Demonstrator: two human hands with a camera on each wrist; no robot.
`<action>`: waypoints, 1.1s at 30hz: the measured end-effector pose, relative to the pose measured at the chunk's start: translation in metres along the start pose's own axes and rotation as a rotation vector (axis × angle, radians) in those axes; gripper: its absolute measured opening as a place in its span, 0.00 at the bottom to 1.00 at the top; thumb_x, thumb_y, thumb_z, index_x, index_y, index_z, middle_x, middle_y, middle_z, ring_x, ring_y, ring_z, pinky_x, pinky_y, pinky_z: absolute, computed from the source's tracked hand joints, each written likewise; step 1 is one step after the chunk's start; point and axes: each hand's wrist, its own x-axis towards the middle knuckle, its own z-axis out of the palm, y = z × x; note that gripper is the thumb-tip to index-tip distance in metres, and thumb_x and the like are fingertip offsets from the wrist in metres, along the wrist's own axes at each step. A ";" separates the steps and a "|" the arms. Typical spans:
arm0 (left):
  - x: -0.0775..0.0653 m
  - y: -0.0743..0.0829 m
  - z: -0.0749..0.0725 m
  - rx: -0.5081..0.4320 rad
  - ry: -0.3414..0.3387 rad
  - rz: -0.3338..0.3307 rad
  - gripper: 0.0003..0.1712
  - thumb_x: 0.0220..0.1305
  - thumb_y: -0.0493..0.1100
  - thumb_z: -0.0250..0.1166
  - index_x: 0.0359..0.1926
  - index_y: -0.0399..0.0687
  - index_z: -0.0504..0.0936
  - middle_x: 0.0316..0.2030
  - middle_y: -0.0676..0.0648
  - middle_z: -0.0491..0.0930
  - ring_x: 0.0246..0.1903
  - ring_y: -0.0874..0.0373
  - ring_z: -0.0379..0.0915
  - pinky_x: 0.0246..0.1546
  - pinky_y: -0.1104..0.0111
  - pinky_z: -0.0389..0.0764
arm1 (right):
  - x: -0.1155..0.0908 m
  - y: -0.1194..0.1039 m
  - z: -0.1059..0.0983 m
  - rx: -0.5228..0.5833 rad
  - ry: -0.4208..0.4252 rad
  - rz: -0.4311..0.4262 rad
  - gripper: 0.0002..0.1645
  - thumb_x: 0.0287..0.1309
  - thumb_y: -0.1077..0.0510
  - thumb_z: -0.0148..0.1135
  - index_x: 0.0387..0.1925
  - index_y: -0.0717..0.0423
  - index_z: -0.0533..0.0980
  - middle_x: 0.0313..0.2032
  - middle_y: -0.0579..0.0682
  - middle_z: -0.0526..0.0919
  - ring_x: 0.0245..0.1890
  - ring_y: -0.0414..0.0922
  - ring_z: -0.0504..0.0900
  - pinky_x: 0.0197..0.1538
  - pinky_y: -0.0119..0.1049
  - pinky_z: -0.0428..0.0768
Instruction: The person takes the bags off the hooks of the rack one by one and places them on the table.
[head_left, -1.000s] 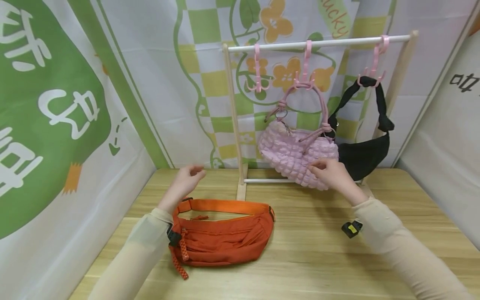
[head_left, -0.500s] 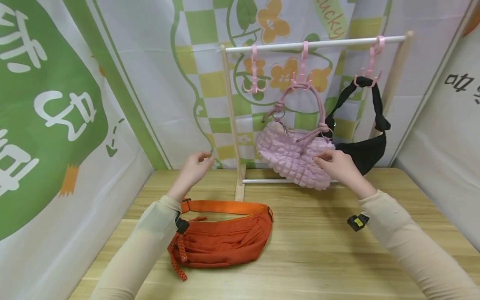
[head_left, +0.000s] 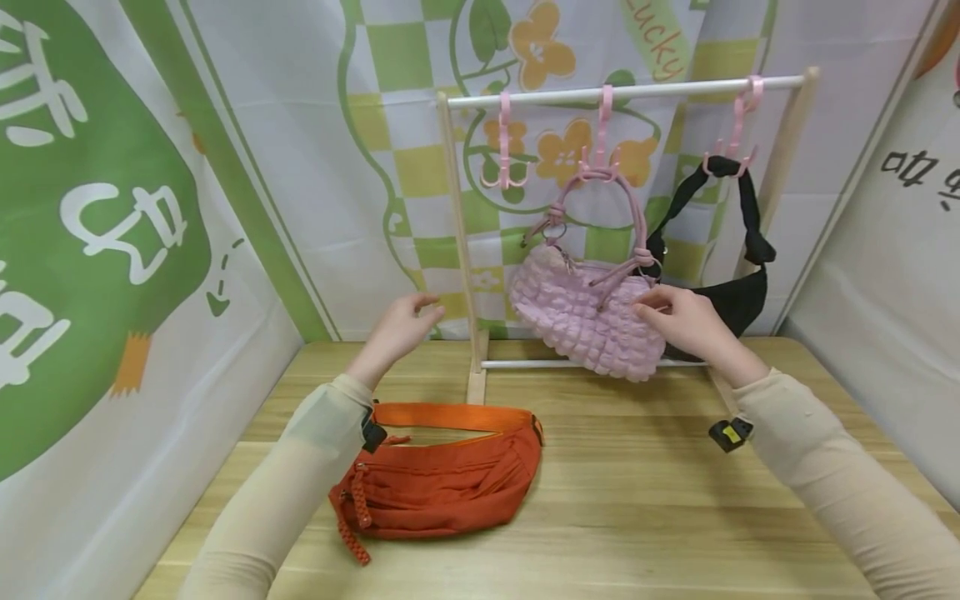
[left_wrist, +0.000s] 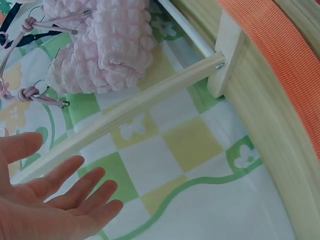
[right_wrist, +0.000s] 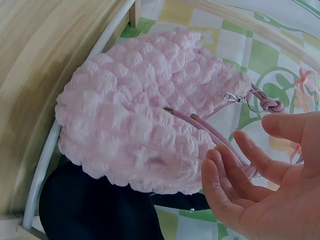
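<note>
A pink puffy handbag (head_left: 585, 312) hangs by its cord handle from the middle pink hook (head_left: 602, 137) of a rack. My right hand (head_left: 686, 321) is in front of the bag's right side, fingers relaxed and holding nothing. In the right wrist view its fingertips (right_wrist: 212, 160) overlap the bag's edge. To the left of the rack my left hand (head_left: 401, 329) hovers with loosely bent fingers, nothing in them. Below it, an orange-red waist bag (head_left: 442, 483) lies on the table, its strap looped behind. A black bag (head_left: 738, 304) hangs from the right hook (head_left: 737, 125), partly behind the pink one.
The rack has a white top bar (head_left: 555, 97) and wooden legs (head_left: 459, 242). Its left pink hook (head_left: 504, 142) bears no bag. Patterned cloth (head_left: 405, 150) covers the wall behind the wooden table (head_left: 622, 500), and printed panels stand at both sides.
My left hand has moved up and to the right, toward the rack's left leg. My right hand has shifted slightly right and up. The bags stay in place while the head view shifts a little.
</note>
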 end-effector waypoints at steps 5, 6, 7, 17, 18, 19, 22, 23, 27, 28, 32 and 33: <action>0.004 0.007 0.002 0.027 -0.052 0.001 0.31 0.69 0.55 0.52 0.66 0.44 0.66 0.67 0.39 0.63 0.66 0.39 0.58 0.63 0.46 0.63 | 0.001 0.000 -0.005 -0.012 0.022 -0.003 0.23 0.67 0.48 0.52 0.51 0.61 0.75 0.48 0.63 0.80 0.48 0.57 0.78 0.49 0.53 0.76; 0.005 0.008 0.002 0.028 -0.060 0.004 0.31 0.69 0.55 0.52 0.66 0.43 0.66 0.67 0.39 0.63 0.66 0.40 0.58 0.64 0.46 0.63 | 0.001 0.000 -0.006 -0.015 0.026 -0.007 0.22 0.67 0.48 0.52 0.51 0.61 0.75 0.48 0.63 0.80 0.48 0.57 0.78 0.49 0.53 0.76; 0.005 0.009 0.003 0.033 -0.067 0.004 0.31 0.69 0.55 0.52 0.66 0.43 0.66 0.67 0.39 0.63 0.66 0.40 0.58 0.64 0.46 0.63 | 0.002 0.000 -0.006 -0.021 0.030 -0.014 0.22 0.67 0.48 0.52 0.51 0.61 0.75 0.48 0.63 0.80 0.48 0.57 0.78 0.48 0.54 0.76; 0.011 0.025 0.006 0.131 -0.126 0.094 0.30 0.69 0.51 0.53 0.66 0.39 0.65 0.66 0.37 0.65 0.66 0.41 0.58 0.67 0.49 0.60 | 0.005 -0.003 -0.017 -0.061 0.062 -0.059 0.22 0.67 0.50 0.51 0.52 0.64 0.74 0.47 0.65 0.80 0.48 0.59 0.78 0.49 0.55 0.75; 0.012 0.027 0.007 0.145 -0.128 0.104 0.30 0.69 0.51 0.53 0.65 0.38 0.66 0.65 0.37 0.66 0.66 0.41 0.58 0.67 0.50 0.59 | 0.006 -0.002 -0.018 -0.065 0.065 -0.068 0.22 0.67 0.50 0.51 0.52 0.64 0.74 0.46 0.65 0.80 0.48 0.59 0.78 0.49 0.55 0.75; 0.014 0.028 0.007 0.160 -0.130 0.115 0.29 0.69 0.50 0.53 0.65 0.38 0.67 0.65 0.37 0.66 0.66 0.41 0.59 0.67 0.50 0.59 | 0.006 -0.003 -0.018 -0.069 0.070 -0.076 0.22 0.67 0.50 0.50 0.52 0.65 0.74 0.46 0.65 0.80 0.48 0.60 0.78 0.49 0.55 0.75; 0.017 0.031 0.009 0.197 -0.133 0.136 0.29 0.69 0.50 0.53 0.64 0.37 0.68 0.64 0.36 0.67 0.66 0.40 0.59 0.67 0.50 0.59 | 0.007 -0.003 -0.021 -0.073 0.084 -0.100 0.22 0.67 0.51 0.50 0.51 0.65 0.74 0.46 0.65 0.80 0.48 0.60 0.78 0.49 0.55 0.74; 0.018 0.032 0.010 0.206 -0.131 0.144 0.29 0.68 0.50 0.53 0.64 0.37 0.68 0.64 0.36 0.68 0.65 0.40 0.59 0.67 0.50 0.59 | 0.007 -0.003 -0.022 -0.077 0.088 -0.108 0.22 0.67 0.51 0.50 0.51 0.65 0.74 0.45 0.66 0.80 0.48 0.60 0.78 0.49 0.55 0.74; 0.021 0.037 0.013 0.236 -0.107 0.165 0.29 0.68 0.50 0.54 0.63 0.37 0.68 0.63 0.36 0.69 0.65 0.40 0.60 0.67 0.49 0.59 | 0.008 -0.004 -0.025 -0.086 0.110 -0.107 0.24 0.67 0.51 0.51 0.52 0.67 0.72 0.47 0.69 0.78 0.49 0.62 0.77 0.51 0.57 0.73; 0.022 0.038 0.013 0.242 -0.099 0.169 0.29 0.68 0.50 0.54 0.63 0.37 0.68 0.63 0.37 0.69 0.65 0.40 0.60 0.67 0.49 0.59 | 0.009 -0.003 -0.025 -0.089 0.115 -0.104 0.24 0.67 0.51 0.51 0.53 0.68 0.72 0.48 0.70 0.77 0.49 0.62 0.76 0.52 0.57 0.72; 0.024 0.044 0.014 0.269 -0.073 0.187 0.28 0.68 0.50 0.54 0.63 0.40 0.69 0.63 0.38 0.70 0.65 0.41 0.61 0.67 0.50 0.60 | 0.011 -0.003 -0.028 -0.101 0.125 -0.085 0.26 0.67 0.50 0.51 0.54 0.70 0.69 0.50 0.72 0.74 0.52 0.64 0.73 0.54 0.58 0.71; 0.025 0.045 0.015 0.277 -0.068 0.191 0.27 0.68 0.50 0.54 0.63 0.40 0.69 0.63 0.38 0.70 0.65 0.42 0.61 0.67 0.51 0.60 | 0.012 -0.002 -0.029 -0.102 0.126 -0.082 0.27 0.67 0.50 0.51 0.54 0.70 0.69 0.51 0.72 0.73 0.52 0.64 0.73 0.54 0.59 0.70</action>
